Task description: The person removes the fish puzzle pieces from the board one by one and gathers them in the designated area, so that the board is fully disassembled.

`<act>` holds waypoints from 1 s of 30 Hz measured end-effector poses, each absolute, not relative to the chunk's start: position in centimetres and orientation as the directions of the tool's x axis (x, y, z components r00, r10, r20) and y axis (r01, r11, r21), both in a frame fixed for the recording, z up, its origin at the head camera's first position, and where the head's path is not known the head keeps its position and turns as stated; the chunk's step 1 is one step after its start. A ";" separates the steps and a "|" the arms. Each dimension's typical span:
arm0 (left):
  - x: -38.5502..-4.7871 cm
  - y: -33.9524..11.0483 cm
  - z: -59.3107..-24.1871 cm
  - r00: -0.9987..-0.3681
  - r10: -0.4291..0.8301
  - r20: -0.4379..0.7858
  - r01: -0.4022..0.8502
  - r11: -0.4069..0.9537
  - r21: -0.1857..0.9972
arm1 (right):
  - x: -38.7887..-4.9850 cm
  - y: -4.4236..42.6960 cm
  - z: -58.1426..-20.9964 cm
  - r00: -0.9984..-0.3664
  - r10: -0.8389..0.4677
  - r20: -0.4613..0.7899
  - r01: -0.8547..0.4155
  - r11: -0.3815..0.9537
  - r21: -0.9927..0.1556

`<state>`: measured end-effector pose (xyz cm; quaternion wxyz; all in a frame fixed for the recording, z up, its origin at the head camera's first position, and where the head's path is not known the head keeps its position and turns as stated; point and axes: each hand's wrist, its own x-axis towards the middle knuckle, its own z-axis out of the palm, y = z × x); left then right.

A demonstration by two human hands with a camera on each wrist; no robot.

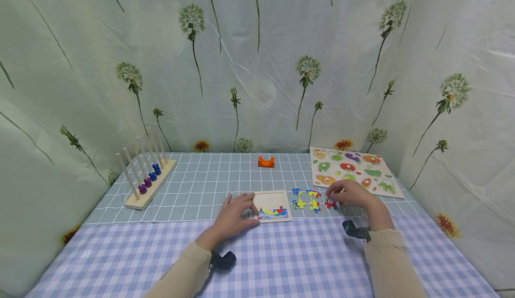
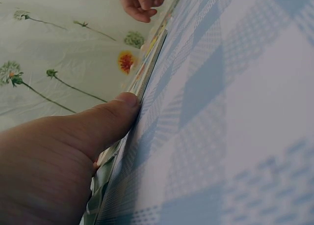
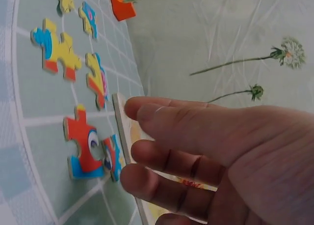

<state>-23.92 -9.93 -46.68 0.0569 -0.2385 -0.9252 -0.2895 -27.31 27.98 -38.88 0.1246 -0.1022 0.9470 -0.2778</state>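
A shallow wooden puzzle tray [image 1: 271, 195] lies on the table, with a few colourful pieces [image 1: 277, 212] along its near side. My left hand [image 1: 233, 215] holds the tray's left end, thumb [image 2: 115, 114] against the near edge and a fingertip at the left side. Right of the tray lie several loose puzzle pieces [image 1: 314, 205], mostly yellow with blue and red. My right hand [image 1: 349, 194] hovers just above a red piece with an eye [image 3: 88, 146] and a smaller piece [image 3: 113, 156] beside it. Its thumb and index finger are close together; nothing shows between them.
A vegetable peg board [image 1: 354, 166] lies at the back right. Near the curtain stands an orange arched block [image 1: 266, 162]. A wooden peg stand [image 1: 149, 195] with purple and blue pieces is on the left. The flowered curtain [image 1: 265, 88] hangs behind the table.
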 end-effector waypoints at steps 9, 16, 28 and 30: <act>-24.0 -10.0 -46.7 -0.877 0.414 0.246 0.480 0.716 0.506 | -27.8 25.7 -38.6 -0.945 -0.321 -0.067 -0.219 0.769 -0.600; -24.0 -10.0 -46.7 -0.878 0.410 0.247 0.478 0.720 0.504 | -27.9 22.6 -38.9 -0.932 -0.363 0.004 -0.285 0.724 -0.628; -24.0 -10.0 -46.7 -0.884 0.404 0.235 0.466 0.725 0.506 | -26.5 16.0 -40.0 -0.861 -0.507 0.032 -0.413 0.662 -0.625; -24.0 -10.0 -46.7 -0.883 0.405 0.237 0.468 0.724 0.507 | -26.4 15.3 -40.5 -0.852 -0.523 0.027 -0.422 0.655 -0.627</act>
